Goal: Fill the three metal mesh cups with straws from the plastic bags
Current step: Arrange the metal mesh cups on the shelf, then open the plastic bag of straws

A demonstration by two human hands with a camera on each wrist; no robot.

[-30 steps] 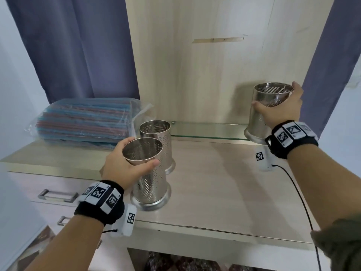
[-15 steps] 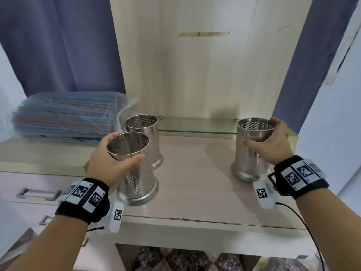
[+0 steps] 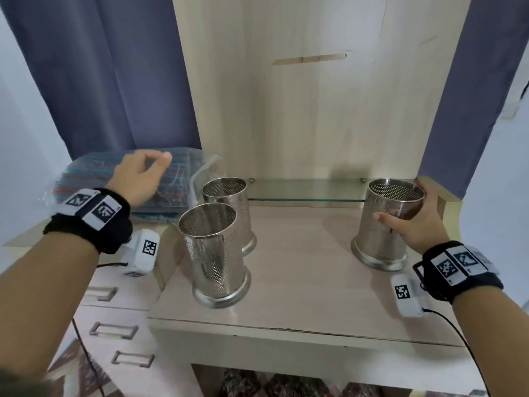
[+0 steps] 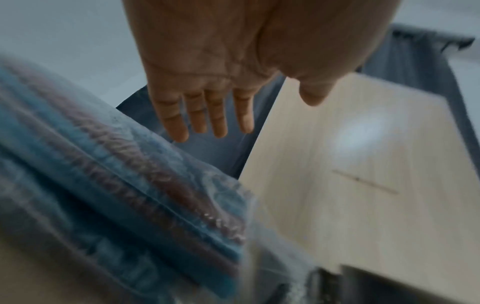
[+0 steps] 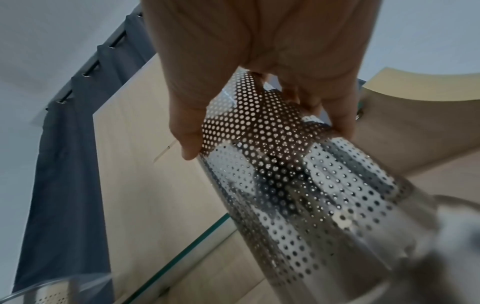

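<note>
Three perforated metal cups stand upright on the pale wooden top. My right hand [image 3: 412, 222] grips the right cup [image 3: 383, 233] near its rim; its thumb and fingers curl round the same cup [image 5: 298, 174] in the right wrist view. The front cup [image 3: 214, 253] and the cup behind it [image 3: 229, 207] stand free at the left. My left hand [image 3: 140, 176] hovers open over the stacked plastic bags of blue and red straws [image 3: 171, 193], its fingers [image 4: 202, 115] straight above the bags [image 4: 130, 195] without touching them.
A glass shelf [image 3: 306, 190] runs along the wooden back panel [image 3: 309, 110] behind the cups. Dark curtains [image 3: 114, 75] hang on both sides. Drawers with metal handles [image 3: 114, 329] sit below the left part of the top. A cable [image 3: 458, 339] trails from my right wrist.
My left hand let go of the front cup and moved left and back over the straw bags. The right hand still holds the right cup, now standing on the top.
</note>
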